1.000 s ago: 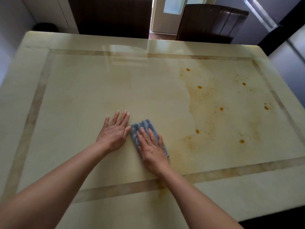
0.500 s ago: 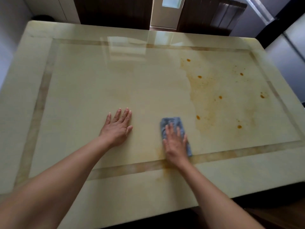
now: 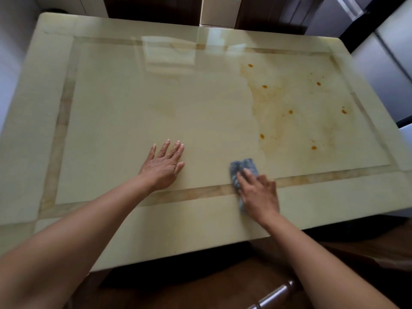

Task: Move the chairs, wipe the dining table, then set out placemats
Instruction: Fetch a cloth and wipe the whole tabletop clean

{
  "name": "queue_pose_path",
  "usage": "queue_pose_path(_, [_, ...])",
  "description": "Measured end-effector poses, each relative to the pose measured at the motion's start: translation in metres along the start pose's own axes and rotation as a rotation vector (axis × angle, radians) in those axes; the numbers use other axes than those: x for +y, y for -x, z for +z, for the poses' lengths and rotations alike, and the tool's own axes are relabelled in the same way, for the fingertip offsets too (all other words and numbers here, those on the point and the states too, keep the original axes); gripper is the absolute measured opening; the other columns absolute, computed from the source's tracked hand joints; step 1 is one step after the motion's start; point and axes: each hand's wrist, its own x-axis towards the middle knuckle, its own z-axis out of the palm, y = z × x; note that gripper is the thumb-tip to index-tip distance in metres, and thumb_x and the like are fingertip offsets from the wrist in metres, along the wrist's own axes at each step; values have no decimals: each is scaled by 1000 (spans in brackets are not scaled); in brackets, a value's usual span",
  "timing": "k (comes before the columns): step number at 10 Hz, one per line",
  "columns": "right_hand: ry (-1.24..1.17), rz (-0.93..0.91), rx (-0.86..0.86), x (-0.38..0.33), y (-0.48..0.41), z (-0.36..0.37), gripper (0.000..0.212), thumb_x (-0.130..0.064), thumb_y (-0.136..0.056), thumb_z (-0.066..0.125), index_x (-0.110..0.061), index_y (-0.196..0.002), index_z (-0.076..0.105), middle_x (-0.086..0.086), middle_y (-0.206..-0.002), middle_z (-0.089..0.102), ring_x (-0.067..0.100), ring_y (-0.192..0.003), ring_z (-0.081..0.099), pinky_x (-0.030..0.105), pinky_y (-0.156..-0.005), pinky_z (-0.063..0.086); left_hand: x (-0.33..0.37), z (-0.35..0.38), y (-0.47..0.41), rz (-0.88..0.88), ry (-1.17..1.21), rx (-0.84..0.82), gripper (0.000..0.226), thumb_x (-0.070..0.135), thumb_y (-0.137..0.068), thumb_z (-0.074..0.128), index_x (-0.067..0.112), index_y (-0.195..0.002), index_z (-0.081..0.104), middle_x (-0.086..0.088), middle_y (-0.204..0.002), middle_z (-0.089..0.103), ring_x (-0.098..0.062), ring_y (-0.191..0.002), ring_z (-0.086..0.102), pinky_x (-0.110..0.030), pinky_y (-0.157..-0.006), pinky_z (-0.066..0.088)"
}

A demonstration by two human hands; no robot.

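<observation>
A glossy cream dining table (image 3: 133, 103) with a tan inlaid border fills the view. My right hand (image 3: 259, 194) presses a blue-grey cloth (image 3: 244, 167) flat on the table, over the near border strip; the cloth sticks out beyond my fingertips. My left hand (image 3: 163, 167) lies flat on the table with fingers spread, holding nothing, well to the left of the cloth. Orange spots and a brownish smear (image 3: 289, 112) cover the right half of the tabletop. The left half looks free of stains.
Two dark brown chairs stand beyond the far edge, one (image 3: 153, 7) at the back left and one (image 3: 274, 12) at the back right. A dark wooden chair part (image 3: 274, 293) shows below the near edge. A grey wall or cabinet (image 3: 383, 63) runs along the right.
My right hand has slid the cloth to the right and nearer, from beside my left hand to the near border strip. My left hand stayed planted. The camera has tilted down.
</observation>
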Motion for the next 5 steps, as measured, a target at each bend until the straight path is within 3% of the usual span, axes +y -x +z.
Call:
queue_pose_path(1, [-193,118,-94,16,-4,-7,49,-29,-94,47,-30,-142,38,-1,-141,33,29,-111,45,36,-91,42,1,3,7,12,-3,3,56,41,-101,8,24,-149,-15,9,-158,-18,-15,-145,-21,-42,-116,-14])
queue_pose_path(2, [-279,144,-135,-14,-2,-12,52,-21,-93,46,-20,-144,34,7,-142,28,32,-116,47,32,-94,40,5,6,14,22,5,-4,56,41,-101,8,24,-149,-15,9,-158,-18,-15,-145,-21,-42,-116,-14])
queue_pose_path(3, [-322,-44,-163,-70,21,-21,52,-12,-89,49,-13,-139,37,16,-141,30,35,-123,43,37,-101,38,10,8,21,25,17,-5,56,41,-101,9,23,-150,-14,8,-158,-17,-16,-145,-19,-43,-116,-13])
queue_pose_path(4, [-292,-244,-234,-131,51,-18,71,-7,-77,64,-6,-139,31,19,-141,25,40,-131,31,43,-107,34,19,9,26,26,27,-16,56,40,-102,10,22,-150,-12,8,-159,-16,-17,-146,-18,-43,-116,-12])
queue_pose_path(5, [-334,-359,-391,-174,70,-13,89,-1,-71,71,-8,-144,21,21,-144,16,47,-121,38,49,-95,43,24,10,30,23,33,-16,56,40,-102,9,23,-150,-13,9,-158,-17,-16,-146,-19,-43,-117,-13])
